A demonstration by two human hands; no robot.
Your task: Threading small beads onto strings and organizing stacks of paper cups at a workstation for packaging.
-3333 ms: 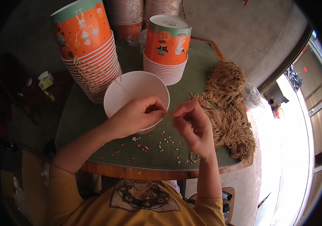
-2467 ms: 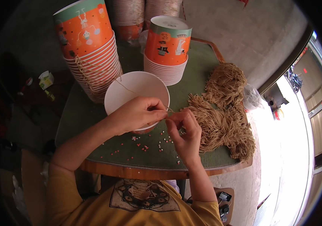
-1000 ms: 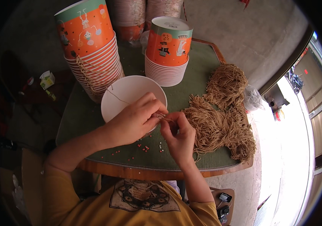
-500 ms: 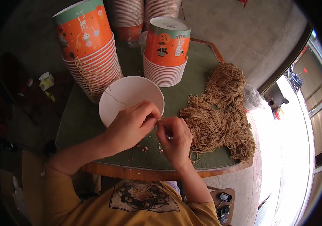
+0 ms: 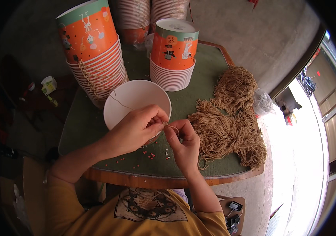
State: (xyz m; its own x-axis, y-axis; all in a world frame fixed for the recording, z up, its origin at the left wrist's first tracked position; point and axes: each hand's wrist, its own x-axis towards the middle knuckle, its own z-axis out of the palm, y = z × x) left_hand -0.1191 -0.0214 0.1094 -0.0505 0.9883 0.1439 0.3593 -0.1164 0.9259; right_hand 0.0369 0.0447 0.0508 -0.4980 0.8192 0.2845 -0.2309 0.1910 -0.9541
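Note:
A white paper bucket point(image 5: 140, 93) lies tipped with its mouth toward me, behind my hands. From a hole near its upper left rim a thin tan cord point(image 5: 120, 103) runs across the inside to my hands. My left hand point(image 5: 136, 128) pinches this cord between thumb and fingertips in front of the bucket. Close beside it, my right hand point(image 5: 185, 145) pinches the cord too, and a small loop of it shows between the two hands. Exactly how the cord crosses at the fingertips is hidden.
Stacked orange and green paper buckets point(image 5: 87, 35) stand at the left, cord hanging over them; a shorter stack point(image 5: 174, 49) stands behind the bucket. Bundles of tan cords point(image 5: 229, 129) cover the table's right side. Small coloured bits point(image 5: 151, 155) lie scattered on the green tabletop point(image 5: 85, 137).
My right hand has drawn slightly back and turned, its fingers lifting a little. A cord loop now shows between the hands. My left hand and the bucket have hardly moved.

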